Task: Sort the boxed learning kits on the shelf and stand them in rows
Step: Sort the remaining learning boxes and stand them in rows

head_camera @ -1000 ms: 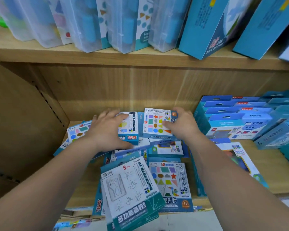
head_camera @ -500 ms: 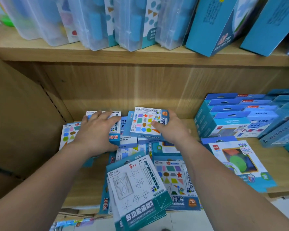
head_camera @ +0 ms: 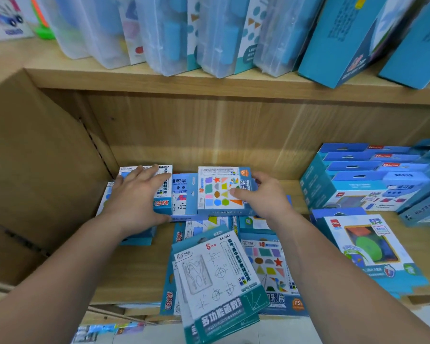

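I see a wooden shelf (head_camera: 139, 269), flat blue kit boxes (head_camera: 268, 264) heaped across its middle, standing row of blue boxes (head_camera: 358, 184) at right, windowed box (head_camera: 368, 249) lying flat before it

Bare forearms, left hand (head_camera: 137, 202), right hand (head_camera: 267, 203)
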The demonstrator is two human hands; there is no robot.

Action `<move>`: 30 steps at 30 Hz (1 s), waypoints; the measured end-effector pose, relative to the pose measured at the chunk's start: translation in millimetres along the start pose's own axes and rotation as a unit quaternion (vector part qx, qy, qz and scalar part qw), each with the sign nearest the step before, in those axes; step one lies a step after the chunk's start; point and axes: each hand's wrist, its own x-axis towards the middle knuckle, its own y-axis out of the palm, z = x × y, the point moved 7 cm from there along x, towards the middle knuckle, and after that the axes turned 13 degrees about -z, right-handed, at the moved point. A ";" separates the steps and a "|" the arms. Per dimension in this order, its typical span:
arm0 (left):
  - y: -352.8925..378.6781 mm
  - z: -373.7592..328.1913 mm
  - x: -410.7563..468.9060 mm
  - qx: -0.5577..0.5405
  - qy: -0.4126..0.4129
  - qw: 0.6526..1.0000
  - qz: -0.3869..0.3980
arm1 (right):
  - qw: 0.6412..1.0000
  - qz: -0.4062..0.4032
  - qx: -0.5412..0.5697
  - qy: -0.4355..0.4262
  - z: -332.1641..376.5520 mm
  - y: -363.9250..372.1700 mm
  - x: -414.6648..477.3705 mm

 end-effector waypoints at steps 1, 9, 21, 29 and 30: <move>-0.2 0.2 -0.5 -0.004 0.000 1.000 -0.001 | 0.999 0.002 -0.024 -0.022 5.2 1.9 -3.0; -13.7 -17.4 -10.1 -0.116 0.034 0.993 -0.012 | 0.974 0.046 -0.162 -0.151 48.7 31.2 -18.7; -8.4 -112.4 21.8 -0.054 0.160 0.985 0.031 | 0.861 0.142 -0.481 -0.080 12.0 -47.6 19.9; 37.2 -178.0 62.7 0.064 0.250 0.958 0.127 | 0.775 0.247 -0.571 -0.113 -16.3 -34.3 29.4; 42.0 -183.0 62.9 0.067 0.266 0.952 0.138 | 0.768 0.246 -0.580 -0.118 -17.6 -34.1 31.3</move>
